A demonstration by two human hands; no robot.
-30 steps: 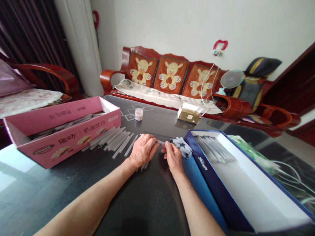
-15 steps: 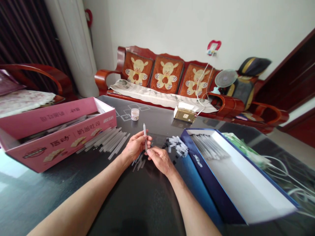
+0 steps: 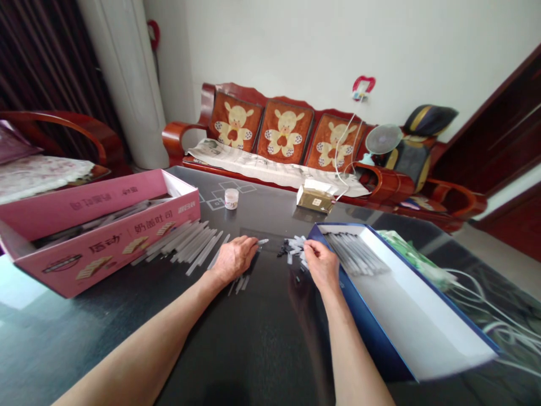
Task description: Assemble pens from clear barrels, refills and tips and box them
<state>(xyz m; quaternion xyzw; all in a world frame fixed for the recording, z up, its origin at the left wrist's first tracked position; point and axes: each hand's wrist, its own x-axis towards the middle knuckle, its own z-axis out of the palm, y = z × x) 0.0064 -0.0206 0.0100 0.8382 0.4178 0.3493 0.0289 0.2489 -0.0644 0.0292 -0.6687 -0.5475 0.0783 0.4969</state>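
My left hand (image 3: 234, 259) rests knuckles up on the dark table, closed around a clear pen barrel whose tip (image 3: 262, 241) pokes out to the right. My right hand (image 3: 320, 263) is over the small pile of pen caps (image 3: 293, 246), fingers pinched together at its right edge; what they hold is too small to name. A row of clear pen barrels (image 3: 192, 242) lies left of my left hand. A few thin refills (image 3: 239, 283) lie under my left wrist.
A pink cardboard box (image 3: 99, 232) with more barrels stands at the left. A blue-rimmed white box (image 3: 403, 299) with finished pens (image 3: 354, 252) is at the right. A small white jar (image 3: 231, 198) and a tissue box (image 3: 314, 197) sit farther back, before a wooden sofa (image 3: 291, 135).
My left hand lowered the pen from upright to flat on the table. My right hand left it and moved right to the pile of caps.
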